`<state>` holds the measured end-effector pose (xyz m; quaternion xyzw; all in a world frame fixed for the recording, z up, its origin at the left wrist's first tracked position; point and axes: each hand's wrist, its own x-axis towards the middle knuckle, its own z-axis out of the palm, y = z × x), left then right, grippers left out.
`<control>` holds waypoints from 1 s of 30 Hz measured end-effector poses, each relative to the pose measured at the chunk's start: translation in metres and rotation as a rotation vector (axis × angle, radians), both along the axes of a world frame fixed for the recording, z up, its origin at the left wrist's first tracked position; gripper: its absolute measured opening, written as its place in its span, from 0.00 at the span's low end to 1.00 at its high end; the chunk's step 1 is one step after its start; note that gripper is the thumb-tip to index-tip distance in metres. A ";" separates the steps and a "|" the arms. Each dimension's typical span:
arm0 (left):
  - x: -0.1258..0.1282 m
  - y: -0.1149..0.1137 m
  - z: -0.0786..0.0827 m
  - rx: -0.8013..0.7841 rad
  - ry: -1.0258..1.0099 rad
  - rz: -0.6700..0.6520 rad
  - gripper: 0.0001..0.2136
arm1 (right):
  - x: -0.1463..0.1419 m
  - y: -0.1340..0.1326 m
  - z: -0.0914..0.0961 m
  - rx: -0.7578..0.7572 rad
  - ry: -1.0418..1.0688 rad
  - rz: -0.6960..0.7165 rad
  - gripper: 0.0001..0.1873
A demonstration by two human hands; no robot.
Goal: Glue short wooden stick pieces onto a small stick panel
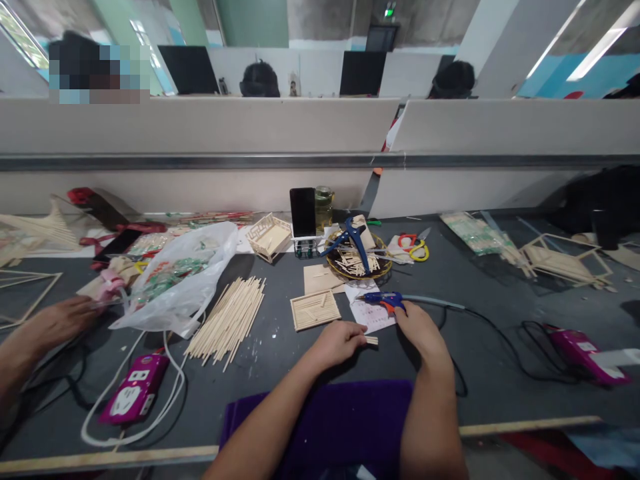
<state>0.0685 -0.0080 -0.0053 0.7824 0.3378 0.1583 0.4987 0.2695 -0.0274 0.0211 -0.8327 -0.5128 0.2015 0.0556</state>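
Observation:
Between the fingers of my left hand (337, 345) are a few short wooden sticks (371, 340), their ends poking out to the right. My right hand (417, 323) is wrapped round the handle of a blue hot glue gun (383, 298), whose nozzle points left over a printed paper sheet (373, 320). Just beyond my left hand lies a shallow rectangular tray made of sticks (315, 311). A wooden board (317, 279) rests behind it. Farther left, long wooden sticks (230, 320) are spread in a pile.
A basket (385, 272) holds short sticks and blue pliers (356, 243). Scissors (419, 250) lie beside it. A phone (303, 212) stands at the back. Another person's hand (55, 323) is at far left, near a plastic bag (175, 273). Magenta power strips (137, 390) flank the workspace.

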 end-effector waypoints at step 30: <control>-0.015 0.020 0.013 -0.311 -0.400 0.420 0.21 | 0.000 -0.028 0.050 0.800 0.420 -0.263 0.18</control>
